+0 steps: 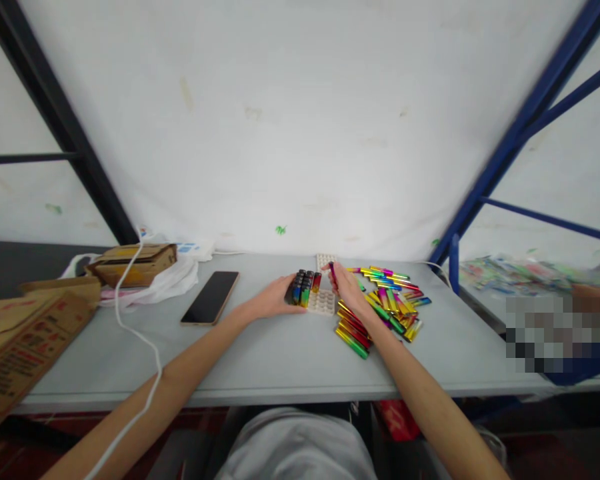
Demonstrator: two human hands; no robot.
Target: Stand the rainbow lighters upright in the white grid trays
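A white tray with round holes (pixel 323 303) lies on the grey table (pixel 260 353), with several iridescent tubes (pixel 304 287) standing upright in its left part. My left hand (pixel 275 298) rests against the tray's left side, its fingers curled beside the standing tubes. My right hand (pixel 346 285) is closed in a pinch on one rainbow tube (pixel 333 272), held just above the tray's right part. A loose heap of the same shiny rainbow tubes (pixel 387 303) lies to the right of that hand.
A dark phone (pixel 211 297) lies left of the tray. Cardboard boxes (pixel 133 263), a plastic bag and a white cable (pixel 150 347) fill the left side. A white backdrop stands behind; blue frame bars (pixel 500 160) rise on the right. Another person's blurred arm (pixel 560 330) is at far right.
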